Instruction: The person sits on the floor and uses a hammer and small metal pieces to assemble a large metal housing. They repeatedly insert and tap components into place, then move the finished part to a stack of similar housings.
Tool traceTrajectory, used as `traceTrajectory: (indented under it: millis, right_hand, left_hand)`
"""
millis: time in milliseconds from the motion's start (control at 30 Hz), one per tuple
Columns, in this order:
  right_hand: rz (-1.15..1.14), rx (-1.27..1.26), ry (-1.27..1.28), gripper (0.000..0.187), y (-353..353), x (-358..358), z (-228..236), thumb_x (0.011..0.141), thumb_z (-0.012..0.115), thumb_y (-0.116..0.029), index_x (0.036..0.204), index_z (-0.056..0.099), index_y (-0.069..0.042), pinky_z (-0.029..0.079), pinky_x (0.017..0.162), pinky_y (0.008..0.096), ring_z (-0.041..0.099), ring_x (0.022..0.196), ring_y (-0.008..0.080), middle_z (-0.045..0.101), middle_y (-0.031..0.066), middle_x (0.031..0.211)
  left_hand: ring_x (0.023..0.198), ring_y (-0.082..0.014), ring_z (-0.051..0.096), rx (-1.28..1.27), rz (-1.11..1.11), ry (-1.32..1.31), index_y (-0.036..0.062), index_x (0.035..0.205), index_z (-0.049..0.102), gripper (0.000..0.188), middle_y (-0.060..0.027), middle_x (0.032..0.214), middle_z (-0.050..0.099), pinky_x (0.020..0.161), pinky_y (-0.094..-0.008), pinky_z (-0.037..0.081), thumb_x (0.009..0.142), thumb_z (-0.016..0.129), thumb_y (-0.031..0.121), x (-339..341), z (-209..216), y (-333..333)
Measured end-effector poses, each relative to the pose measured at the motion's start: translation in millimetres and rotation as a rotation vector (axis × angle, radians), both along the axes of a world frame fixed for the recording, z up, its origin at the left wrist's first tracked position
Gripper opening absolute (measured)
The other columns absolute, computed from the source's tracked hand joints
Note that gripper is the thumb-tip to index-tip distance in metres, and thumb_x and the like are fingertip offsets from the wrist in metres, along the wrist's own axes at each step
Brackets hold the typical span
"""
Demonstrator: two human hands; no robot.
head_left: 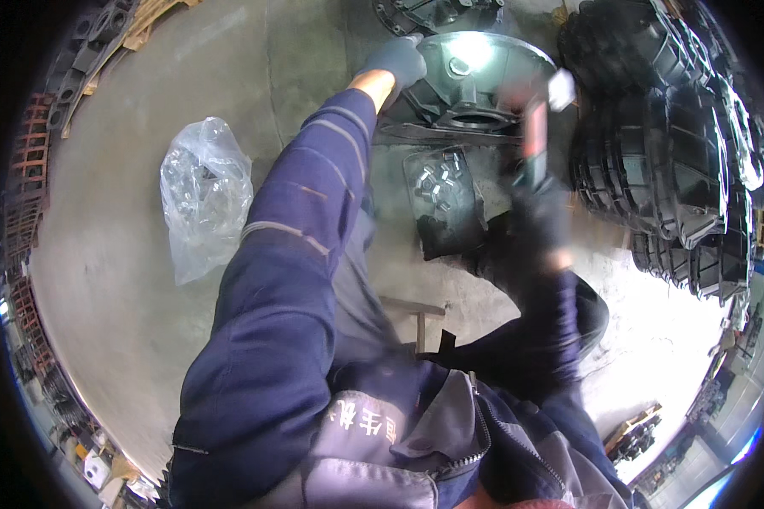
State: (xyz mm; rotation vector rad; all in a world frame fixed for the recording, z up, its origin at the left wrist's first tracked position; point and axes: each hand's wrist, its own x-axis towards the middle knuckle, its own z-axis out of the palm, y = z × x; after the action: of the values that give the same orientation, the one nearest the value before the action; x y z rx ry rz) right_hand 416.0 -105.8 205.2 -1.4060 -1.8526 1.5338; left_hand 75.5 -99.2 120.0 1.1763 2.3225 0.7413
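The gloved left hand (396, 61) presses flat on the round black casting (471, 81); the right hand (539, 216) grips a blurred tool (536, 140) just beside it. Best steady the casting firmly.

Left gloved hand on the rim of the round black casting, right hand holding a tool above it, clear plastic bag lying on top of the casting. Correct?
Not quite: in the head view the clear plastic bag lies on the concrete floor, left of the person's arm, apart from the round black casting. The rest stands.

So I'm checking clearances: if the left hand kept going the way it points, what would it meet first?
Probably nothing new: the gloved left hand already rests on the rim of the round black casting.
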Motion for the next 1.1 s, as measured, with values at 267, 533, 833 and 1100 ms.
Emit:
traceTrajectory:
  millis: [267, 533, 833, 1100]
  right_hand:
    - [-0.137, 0.55, 0.408, 0.009, 63.0, -75.5, 113.1, 0.09, 0.071, -0.013, 0.092, 0.072, -0.005, 0.047, 0.053, 0.0259, 0.06, 0.059, 0.0082, 0.064, 0.0011, 0.07]
    - [0.188, 0.213, -0.42, 0.039, 30.5, -23.3, -64.6, 0.082, 0.079, -0.031, 0.098, 0.072, 0.004, 0.054, 0.069, 0.0437, 0.074, 0.084, 0.0379, 0.07, 0.0293, 0.084]
    - [-0.056, -0.281, -0.428, 0.032, -62.5, 43.8, -231.4, 0.084, 0.076, -0.019, 0.108, 0.069, 0.001, 0.051, 0.068, 0.036, 0.061, 0.074, 0.0203, 0.068, 0.0085, 0.087]
    - [-0.168, 0.254, -0.61, 0.044, -45.7, 4.4, -214.6, 0.084, 0.08, -0.027, 0.118, 0.069, -0.001, 0.055, 0.084, 0.0415, 0.069, 0.094, 0.0332, 0.072, 0.0165, 0.101]
  left_hand:
    - [0.131, -0.0373, 0.059, -0.06, -0.035, -0.04, 0.016, 0.152, 0.051, 0.064, -0.019, 0.144, 0.059, 0.109, -0.0429, 0.047, 0.088, 0.052, 0.014, -2.2, -0.7, 3.3]
    - [0.122, -0.0379, 0.065, -0.065, -0.116, -0.119, 0.0159, 0.148, 0.055, 0.061, -0.0231, 0.133, 0.065, 0.1, -0.0433, 0.053, 0.088, 0.057, 0.011, -9.5, -5.6, 10.6]
    - [0.13, -0.0377, 0.059, -0.099, -0.048, 0.003, 0.0165, 0.154, 0.047, 0.071, -0.0213, 0.143, 0.06, 0.109, -0.0426, 0.047, 0.084, 0.057, 0.012, 1.0, 1.1, 4.0]
    - [0.121, -0.0329, 0.065, 0.116, -0.08, 0.254, 0.0094, 0.129, 0.07, 0.041, -0.0186, 0.132, 0.067, 0.103, -0.039, 0.051, 0.09, 0.055, 0.012, -33.3, -43.8, 24.5]
